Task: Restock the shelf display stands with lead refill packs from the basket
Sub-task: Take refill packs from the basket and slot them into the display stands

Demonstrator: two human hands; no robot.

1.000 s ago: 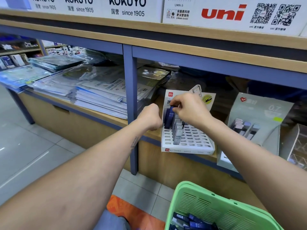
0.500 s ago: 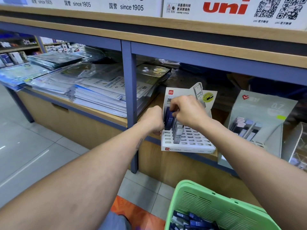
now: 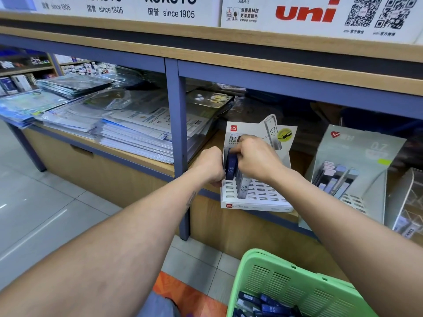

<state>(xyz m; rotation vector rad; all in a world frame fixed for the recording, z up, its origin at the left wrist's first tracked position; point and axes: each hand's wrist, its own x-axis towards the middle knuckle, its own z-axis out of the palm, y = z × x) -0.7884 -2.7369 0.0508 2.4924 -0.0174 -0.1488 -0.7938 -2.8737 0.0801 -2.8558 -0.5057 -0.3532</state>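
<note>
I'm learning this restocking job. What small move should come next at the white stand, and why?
Probably press the blue pack down into its slot. The right hand pinches its top, the left hand holds the white stand at its left edge, and the pack sits upright at the rear-left slots, apparently not yet released.

- Pale tiled floor (image 3: 45, 213) at my lower left.
- Wood shelving with blue frame post (image 3: 177, 133) mid-frame.
- White brand signs (image 3: 309, 12) along the top.
- Stacked paper goods (image 3: 137, 133) at left.

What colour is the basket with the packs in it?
Light green, seen in the head view: the basket.
</note>
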